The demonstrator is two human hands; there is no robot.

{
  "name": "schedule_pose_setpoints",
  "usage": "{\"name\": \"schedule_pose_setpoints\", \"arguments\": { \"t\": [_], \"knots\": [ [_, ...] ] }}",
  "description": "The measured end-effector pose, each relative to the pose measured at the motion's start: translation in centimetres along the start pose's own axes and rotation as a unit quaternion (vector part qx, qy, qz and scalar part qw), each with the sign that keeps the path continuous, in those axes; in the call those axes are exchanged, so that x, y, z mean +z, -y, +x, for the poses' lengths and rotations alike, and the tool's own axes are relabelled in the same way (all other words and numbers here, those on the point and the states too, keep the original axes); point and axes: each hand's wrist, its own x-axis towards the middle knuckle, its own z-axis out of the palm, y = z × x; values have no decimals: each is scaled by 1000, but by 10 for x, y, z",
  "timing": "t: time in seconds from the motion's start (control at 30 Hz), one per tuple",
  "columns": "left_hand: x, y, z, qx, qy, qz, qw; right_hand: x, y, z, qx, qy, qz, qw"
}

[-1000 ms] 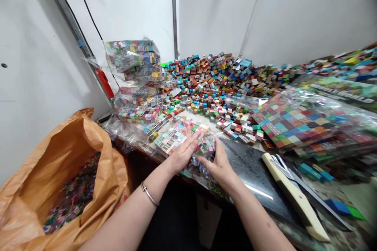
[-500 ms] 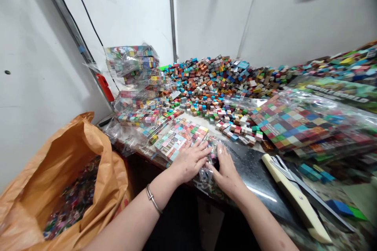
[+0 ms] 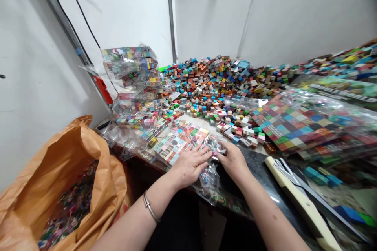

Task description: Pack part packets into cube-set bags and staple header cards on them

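My left hand (image 3: 190, 164) lies flat with fingers spread on a small clear plastic bag (image 3: 209, 176) of coloured bits at the front edge of the dark table (image 3: 259, 172). My right hand (image 3: 234, 159) is closed on the bag's upper end, fingers curled around crinkled plastic. A flat sheet of small coloured cubes (image 3: 179, 139) lies just beyond my left fingertips. A metal bangle (image 3: 149, 206) sits on my left wrist.
A huge heap of loose coloured cubes (image 3: 215, 78) fills the table's back. Bagged cube sheets stack at the left (image 3: 132, 70) and right (image 3: 303, 125). An open orange sack (image 3: 59, 188) stands at lower left. A cream-handled tool (image 3: 297, 200) lies right of my arms.
My hands have pressed down onto the small bag; the left went from cupped to flat, the right shifted right and curled on the bag's top. The view drifted slightly.
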Motion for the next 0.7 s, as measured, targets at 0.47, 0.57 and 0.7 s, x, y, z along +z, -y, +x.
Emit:
{"name": "schedule_pose_setpoints", "arguments": {
  "t": [0.47,0.57,0.7],
  "knots": [
    [-3,3,-2,-1,0,-46,999,0,2,2,29,9,67,997],
    [-9,7,5,-2,-11,-79,997,2,1,2,1,27,55,998],
    [-8,8,21,13,-40,-16,999,6,5,4,-16,50,37,998]
  ]
}}
